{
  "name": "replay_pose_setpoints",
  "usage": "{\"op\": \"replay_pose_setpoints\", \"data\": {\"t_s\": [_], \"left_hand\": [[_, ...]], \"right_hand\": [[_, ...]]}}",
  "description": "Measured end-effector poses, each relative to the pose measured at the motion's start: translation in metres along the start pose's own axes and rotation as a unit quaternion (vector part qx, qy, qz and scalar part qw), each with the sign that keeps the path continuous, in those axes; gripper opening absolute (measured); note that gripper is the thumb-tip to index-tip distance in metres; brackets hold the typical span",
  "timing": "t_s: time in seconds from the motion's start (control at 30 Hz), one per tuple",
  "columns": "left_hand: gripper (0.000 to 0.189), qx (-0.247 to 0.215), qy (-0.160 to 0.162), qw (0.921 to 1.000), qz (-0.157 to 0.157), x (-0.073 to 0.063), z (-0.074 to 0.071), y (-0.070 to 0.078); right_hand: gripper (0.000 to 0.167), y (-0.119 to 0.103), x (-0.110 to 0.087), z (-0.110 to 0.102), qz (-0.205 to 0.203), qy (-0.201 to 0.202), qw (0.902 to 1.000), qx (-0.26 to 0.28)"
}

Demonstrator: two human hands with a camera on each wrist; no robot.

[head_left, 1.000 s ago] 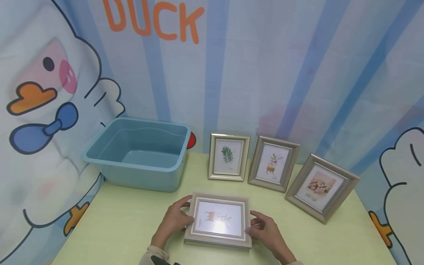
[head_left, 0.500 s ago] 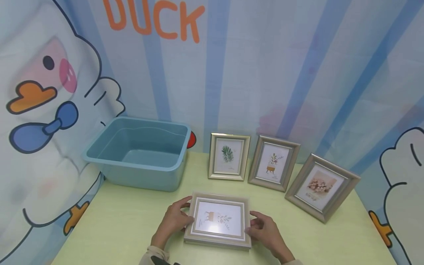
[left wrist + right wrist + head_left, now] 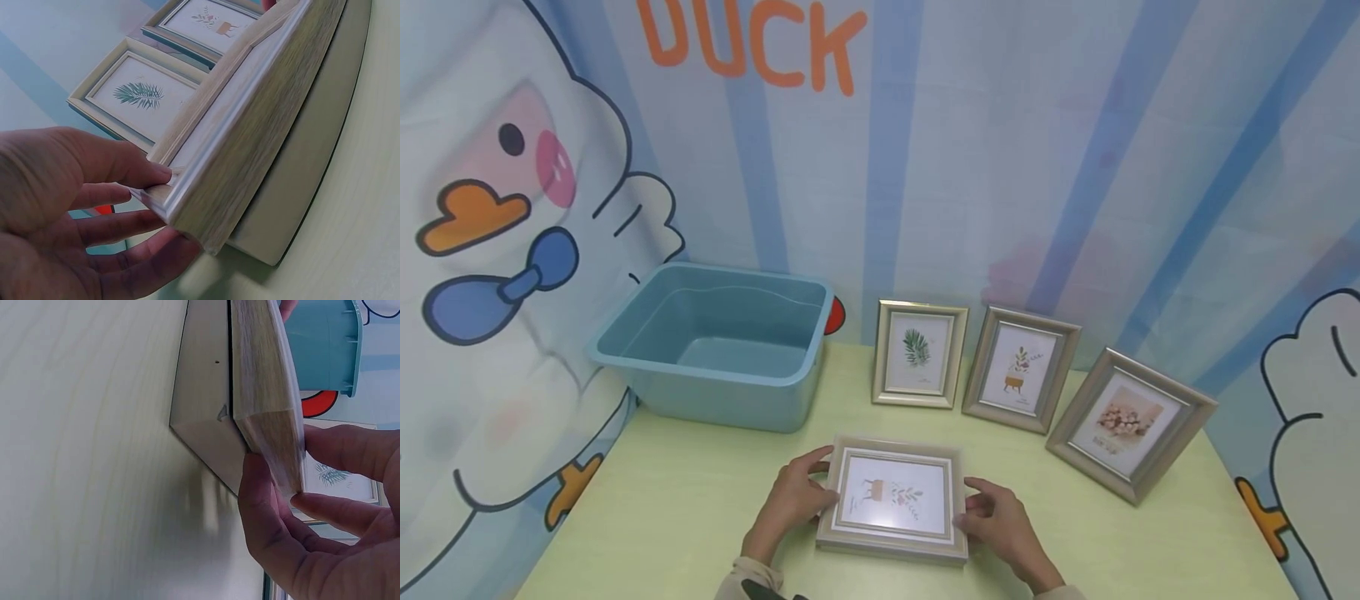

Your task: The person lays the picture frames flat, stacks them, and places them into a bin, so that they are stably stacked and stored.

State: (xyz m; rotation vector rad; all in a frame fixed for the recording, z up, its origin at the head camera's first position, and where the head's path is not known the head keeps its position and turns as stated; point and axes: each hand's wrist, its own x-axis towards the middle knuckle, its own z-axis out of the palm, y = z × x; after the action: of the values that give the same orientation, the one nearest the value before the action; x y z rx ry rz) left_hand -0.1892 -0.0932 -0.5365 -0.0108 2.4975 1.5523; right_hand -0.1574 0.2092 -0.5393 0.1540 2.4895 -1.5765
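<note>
A pale champagne picture frame [image 3: 892, 492] lies face up at the front of the table, its plant-pot print turned sideways. My left hand [image 3: 793, 498] grips its left end, thumb on the face edge and fingers along the side. At the opposite end my right hand [image 3: 1003, 527] holds the frame between thumb and fingers. In the left wrist view the frame's wood-grain side [image 3: 269, 125] shows above a tan slab-like piece [image 3: 300, 187] lying under it. The right wrist view shows this lower piece [image 3: 203, 375] beneath the frame, down on the table.
Behind, a leaf-print frame [image 3: 919, 354], another plant-pot frame [image 3: 1021, 369] and a flower-print frame [image 3: 1129, 425] stand upright in a curved row. A blue plastic tub [image 3: 711, 404] with nothing in it sits back left on the yellow-green table [image 3: 662, 508], against a duck-print curtain [image 3: 985, 150].
Both hands keep their places on the frame, which stays where it was. Only the head view shifts very slightly.
</note>
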Motion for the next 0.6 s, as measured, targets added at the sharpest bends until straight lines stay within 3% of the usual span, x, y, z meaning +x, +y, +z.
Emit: {"op": "replay_pose_setpoints", "data": {"t_s": [0.6], "left_hand": [[0.075,0.027,0.011,0.9995,-0.008,0.0029,0.0029,0.0005]], "right_hand": [[0.059,-0.0030,0.0003,-0.0002,0.001,0.015,0.9998,-0.012]]}}
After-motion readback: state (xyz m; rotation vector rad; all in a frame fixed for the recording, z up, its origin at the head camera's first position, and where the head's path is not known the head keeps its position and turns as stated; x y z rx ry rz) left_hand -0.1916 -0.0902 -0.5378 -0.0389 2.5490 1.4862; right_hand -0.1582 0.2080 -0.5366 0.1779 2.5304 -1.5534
